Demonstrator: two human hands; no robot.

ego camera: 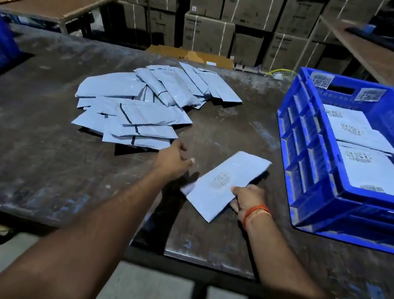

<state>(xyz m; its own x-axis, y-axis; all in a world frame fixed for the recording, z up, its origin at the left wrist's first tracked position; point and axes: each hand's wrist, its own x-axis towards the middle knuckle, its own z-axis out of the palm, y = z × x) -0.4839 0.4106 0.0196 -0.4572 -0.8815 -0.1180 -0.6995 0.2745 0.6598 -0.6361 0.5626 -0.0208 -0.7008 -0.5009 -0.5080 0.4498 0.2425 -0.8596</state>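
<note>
right hand (247,200) grips a packet (224,182) beside the blue crate (305,151) holding labelled packets (372,171); left hand (173,159) loose, empty.

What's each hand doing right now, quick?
Left hand: open, holding nothing, near the packet pile.
Right hand: holding a grey packet.
</note>
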